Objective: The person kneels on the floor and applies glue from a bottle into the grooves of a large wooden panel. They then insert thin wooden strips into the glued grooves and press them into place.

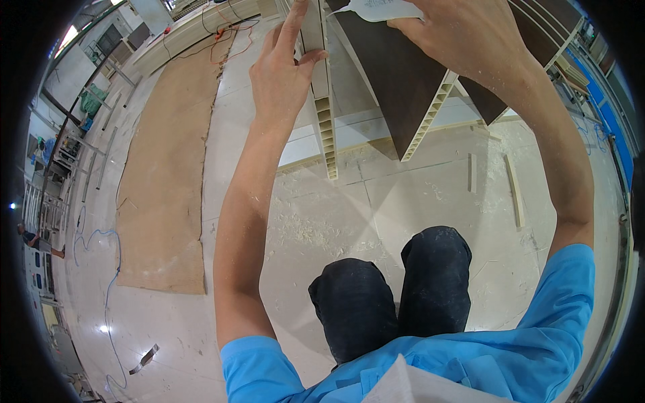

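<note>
My left hand (283,77) grips the pale edge of an upright hollow-core panel (325,134), thumb on the near edge and fingers along its left side. Part of that edge shows open cells. In my right hand (470,40) is a white squeeze bottle (383,9), tilted so its thin pointed nozzle aims left toward the panel's edge. The top of the bottle's surroundings is cut off by the frame. Just right of the held panel stands a dark brown panel (390,74) with a cellular edge, below my right hand. Another dark panel (485,101) is partly hidden behind my right wrist.
Wood shavings (306,232) and loose wooden strips (514,190) lie on the tiled floor by my knees. A long brown sheet (164,174) covers floor at left. A blue hose (115,269) runs beyond it, and orange cord (218,50) lies farther off. A person (39,242) is far left.
</note>
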{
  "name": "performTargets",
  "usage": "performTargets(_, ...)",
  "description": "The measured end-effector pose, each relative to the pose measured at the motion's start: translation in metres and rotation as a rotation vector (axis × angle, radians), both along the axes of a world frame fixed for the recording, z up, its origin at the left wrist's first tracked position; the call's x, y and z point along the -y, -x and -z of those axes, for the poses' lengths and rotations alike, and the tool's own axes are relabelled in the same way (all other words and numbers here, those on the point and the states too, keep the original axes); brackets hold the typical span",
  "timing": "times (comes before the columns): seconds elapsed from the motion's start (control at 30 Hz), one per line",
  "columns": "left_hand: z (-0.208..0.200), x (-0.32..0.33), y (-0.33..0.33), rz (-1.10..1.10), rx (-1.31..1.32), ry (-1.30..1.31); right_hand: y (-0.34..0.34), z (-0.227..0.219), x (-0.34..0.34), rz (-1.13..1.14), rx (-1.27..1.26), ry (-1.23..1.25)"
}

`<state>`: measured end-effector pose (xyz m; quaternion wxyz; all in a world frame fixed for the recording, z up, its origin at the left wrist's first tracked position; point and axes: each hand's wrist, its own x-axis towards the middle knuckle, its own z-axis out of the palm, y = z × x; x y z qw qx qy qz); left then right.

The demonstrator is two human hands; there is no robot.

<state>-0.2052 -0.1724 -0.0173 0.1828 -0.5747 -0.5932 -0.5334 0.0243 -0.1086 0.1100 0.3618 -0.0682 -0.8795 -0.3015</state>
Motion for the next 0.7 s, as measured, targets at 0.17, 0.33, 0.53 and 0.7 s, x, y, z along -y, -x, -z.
performTargets(0.17,0.001,-0.001,0.001,0.02,-0.001,-0.013,0.0,0.001,0.0,0.014,0.006,-0.025)
performTargets(0.33,0.001,-0.002,0.002,0.039,0.009,-0.012,0.001,0.001,0.0,0.021,0.012,0.002)
performTargets(0.53,0.002,-0.003,0.001,0.065,0.017,-0.027,-0.009,0.002,0.0,0.099,-0.023,0.056)
performTargets(0.7,0.007,-0.006,0.008,0.017,-0.089,-0.074,-0.019,0.012,-0.006,0.11,-0.069,0.106)
